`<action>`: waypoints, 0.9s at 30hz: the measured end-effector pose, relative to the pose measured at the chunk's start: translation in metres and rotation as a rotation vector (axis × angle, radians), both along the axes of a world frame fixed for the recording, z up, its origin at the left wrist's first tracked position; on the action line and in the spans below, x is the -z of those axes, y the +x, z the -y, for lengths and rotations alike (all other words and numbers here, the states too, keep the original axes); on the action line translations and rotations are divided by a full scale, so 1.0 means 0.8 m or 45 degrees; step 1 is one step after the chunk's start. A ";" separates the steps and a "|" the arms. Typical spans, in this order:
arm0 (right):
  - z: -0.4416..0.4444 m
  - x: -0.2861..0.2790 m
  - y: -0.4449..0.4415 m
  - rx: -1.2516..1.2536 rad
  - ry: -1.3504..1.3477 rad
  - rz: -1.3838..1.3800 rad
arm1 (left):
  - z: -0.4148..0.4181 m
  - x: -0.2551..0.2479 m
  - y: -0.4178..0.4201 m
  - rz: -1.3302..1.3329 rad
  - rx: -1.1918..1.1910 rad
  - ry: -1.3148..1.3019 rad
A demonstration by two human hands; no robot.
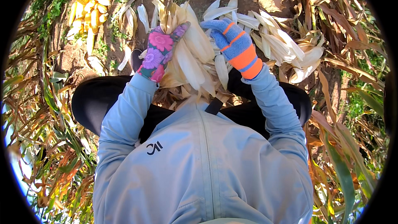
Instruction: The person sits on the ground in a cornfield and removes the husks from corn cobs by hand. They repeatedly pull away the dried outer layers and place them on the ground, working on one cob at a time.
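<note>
My left hand [160,51], in a floral-print glove, is closed around the base of a bunch of pale, dry corn husks [192,65]. Long husk leaves hang from it towards my lap, and any cob inside is hidden. To the right, my right hand [234,45] wears a blue and orange striped knit glove. Its fingers are bent and point left, close to the husk bunch. Whether they pinch a leaf cannot be seen. Loose husks [220,68] lie on the ground below and between my two hands.
At the upper left lies a pile of bare yellow corn cobs [90,12]. Discarded husks [283,45] are heaped right of my right hand. Dry corn stalks [345,34] line the right side, with leafy plants [59,149] on the left. My bent legs [99,99] frame the work area.
</note>
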State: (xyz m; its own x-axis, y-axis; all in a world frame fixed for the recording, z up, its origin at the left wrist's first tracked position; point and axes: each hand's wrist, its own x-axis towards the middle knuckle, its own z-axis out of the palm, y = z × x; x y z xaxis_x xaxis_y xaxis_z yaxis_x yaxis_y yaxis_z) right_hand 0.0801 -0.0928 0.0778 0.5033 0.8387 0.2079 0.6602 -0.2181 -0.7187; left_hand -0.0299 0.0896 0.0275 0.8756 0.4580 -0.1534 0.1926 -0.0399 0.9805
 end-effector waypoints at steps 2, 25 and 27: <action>-0.006 -0.015 -0.018 -0.187 -0.428 0.491 | -0.008 0.011 -0.005 -0.016 0.064 0.175; 0.006 0.011 -0.034 -0.129 -0.581 0.271 | -0.003 -0.020 0.001 -0.140 -0.118 -0.196; 0.010 0.020 -0.035 -0.188 -0.724 0.267 | -0.005 -0.020 0.001 -0.135 -0.117 -0.193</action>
State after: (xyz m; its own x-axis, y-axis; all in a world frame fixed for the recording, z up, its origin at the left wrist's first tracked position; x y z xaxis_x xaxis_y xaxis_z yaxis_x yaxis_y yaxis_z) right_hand 0.0519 -0.1008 0.0620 0.3702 0.9050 -0.2096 0.8273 -0.4238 -0.3687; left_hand -0.0287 0.0932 0.0435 0.8066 0.4997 -0.3159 0.2913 0.1291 0.9479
